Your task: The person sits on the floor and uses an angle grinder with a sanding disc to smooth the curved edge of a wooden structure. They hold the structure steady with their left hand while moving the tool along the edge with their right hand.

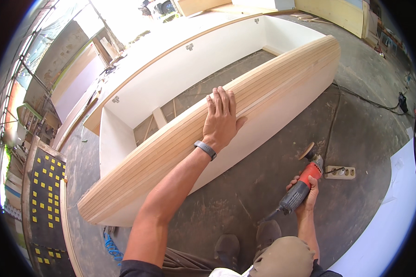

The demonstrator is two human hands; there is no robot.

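Observation:
A long cabinet-like frame with white sides lies on the floor in front of me. Its near side bulges outward and carries a curved panel of narrow wooden strips. My left hand rests flat on this panel near its middle, fingers together and stretched out, holding nothing. Lower right, my right hand is wrapped round a red and dark grey angle grinder. A round tan disc sits at the grinder's head, turned up and apart from the panel.
A white power strip lies on the floor beside the grinder. Dark cables run across the right. A blue coiled hose is at lower left, near a black board with yellow squares. A white sheet lies at right.

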